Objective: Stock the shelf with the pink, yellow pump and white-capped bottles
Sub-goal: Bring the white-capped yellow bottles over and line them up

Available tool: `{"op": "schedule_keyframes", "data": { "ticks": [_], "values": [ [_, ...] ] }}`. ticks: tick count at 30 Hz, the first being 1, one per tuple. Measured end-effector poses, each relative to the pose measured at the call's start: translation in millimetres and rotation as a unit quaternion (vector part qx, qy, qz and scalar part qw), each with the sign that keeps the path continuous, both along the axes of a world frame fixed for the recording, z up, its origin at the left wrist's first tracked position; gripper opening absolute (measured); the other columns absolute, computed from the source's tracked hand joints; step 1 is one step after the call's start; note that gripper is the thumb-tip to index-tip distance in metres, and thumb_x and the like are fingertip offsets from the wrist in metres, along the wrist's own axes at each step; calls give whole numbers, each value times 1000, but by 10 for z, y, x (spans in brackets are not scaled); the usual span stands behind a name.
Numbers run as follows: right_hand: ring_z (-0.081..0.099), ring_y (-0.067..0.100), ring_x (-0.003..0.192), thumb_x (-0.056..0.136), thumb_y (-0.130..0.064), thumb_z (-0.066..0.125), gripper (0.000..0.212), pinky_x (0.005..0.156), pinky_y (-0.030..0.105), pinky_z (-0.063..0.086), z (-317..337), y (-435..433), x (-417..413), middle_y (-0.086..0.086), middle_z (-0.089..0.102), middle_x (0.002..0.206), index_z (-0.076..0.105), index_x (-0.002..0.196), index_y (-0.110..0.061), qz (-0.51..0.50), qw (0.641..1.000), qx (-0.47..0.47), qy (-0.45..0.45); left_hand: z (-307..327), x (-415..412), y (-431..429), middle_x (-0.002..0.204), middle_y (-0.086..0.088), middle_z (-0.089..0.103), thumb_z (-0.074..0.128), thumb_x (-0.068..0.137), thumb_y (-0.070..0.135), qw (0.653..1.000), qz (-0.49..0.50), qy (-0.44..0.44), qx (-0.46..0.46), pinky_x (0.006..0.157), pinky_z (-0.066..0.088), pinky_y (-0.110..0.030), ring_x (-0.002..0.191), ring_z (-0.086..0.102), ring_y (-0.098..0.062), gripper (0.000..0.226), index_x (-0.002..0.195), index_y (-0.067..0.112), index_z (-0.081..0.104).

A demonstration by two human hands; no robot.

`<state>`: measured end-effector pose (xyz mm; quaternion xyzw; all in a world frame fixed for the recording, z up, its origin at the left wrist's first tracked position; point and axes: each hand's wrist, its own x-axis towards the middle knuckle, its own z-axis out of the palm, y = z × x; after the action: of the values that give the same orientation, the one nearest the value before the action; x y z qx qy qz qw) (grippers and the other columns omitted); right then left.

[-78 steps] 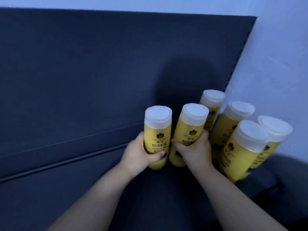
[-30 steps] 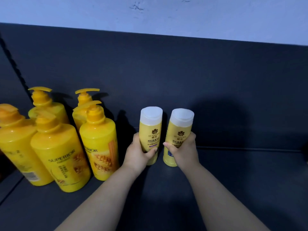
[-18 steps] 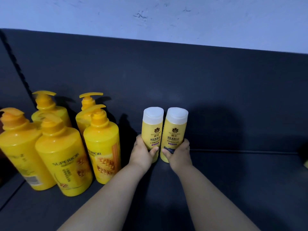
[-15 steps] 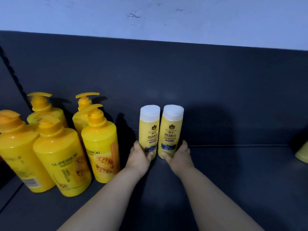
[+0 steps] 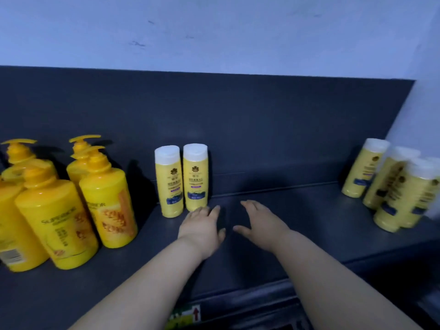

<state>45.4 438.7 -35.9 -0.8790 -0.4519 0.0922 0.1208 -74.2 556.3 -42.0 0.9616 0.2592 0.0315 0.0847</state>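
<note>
Two yellow white-capped bottles [image 5: 169, 181] [image 5: 195, 176] stand upright side by side against the back of the dark shelf [image 5: 297, 225]. My left hand [image 5: 202, 226] hovers just in front of them, fingers apart, holding nothing. My right hand [image 5: 260, 222] is beside it to the right, also empty with fingers spread. Several yellow pump bottles [image 5: 107, 198] stand in a cluster at the left. More white-capped bottles [image 5: 364, 167] are grouped at the far right. No pink bottle is in view.
The shelf's dark back panel [image 5: 262, 129] rises behind the bottles, with a pale wall [image 5: 214, 32] above. The front edge carries a label strip [image 5: 185, 316]. Bare shelf lies between the two placed bottles and the right group.
Both hands have let go of the two white-capped bottles and drawn back toward me. The bottles now stand alone on the shelf. The view has shifted, bringing the right group into sight.
</note>
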Motion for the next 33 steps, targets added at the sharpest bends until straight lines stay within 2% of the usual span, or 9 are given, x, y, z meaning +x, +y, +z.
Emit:
{"op": "schedule_keyframes", "data": {
  "ticks": [6,12,17,28,33],
  "values": [
    [11,17,146,93,-53,47,77,118,31,17,227,-1052,41,2,12,159,13,152,-16,-42,998,16,-35,185,259,-912,156,-3,23,37,95,50,995,-95,-24,31,120,9,-36,145,18,-21,69,152,21,12],
    [15,20,145,93,-52,48,77,117,32,20,344,-2076,70,5,17,158,17,151,-12,-124,990,41,-60,267,407,-1802,155,-1,26,39,94,53,985,-156,-73,32,120,9,-35,144,19,-18,70,152,23,15],
    [22,22,142,92,-50,51,76,116,33,24,387,-2650,128,7,23,155,20,149,-11,-171,980,70,-78,251,559,-2318,156,-1,26,40,93,54,978,-189,-81,12,120,11,-35,144,20,-18,70,152,23,15],
    [32,24,137,91,-48,55,78,111,36,32,359,-2977,834,8,29,150,21,149,-9,-279,953,111,-31,189,1393,-2514,153,2,30,44,93,51,965,-250,-69,-30,110,28,-31,139,29,-17,70,152,25,17],
    [32,26,137,88,-42,60,77,112,36,30,332,-2946,1488,10,30,150,22,148,-12,-337,934,115,-10,160,2110,-2370,154,1,28,43,93,53,959,-279,-37,-44,110,28,-33,139,28,-18,71,152,26,14]
  ]
}}
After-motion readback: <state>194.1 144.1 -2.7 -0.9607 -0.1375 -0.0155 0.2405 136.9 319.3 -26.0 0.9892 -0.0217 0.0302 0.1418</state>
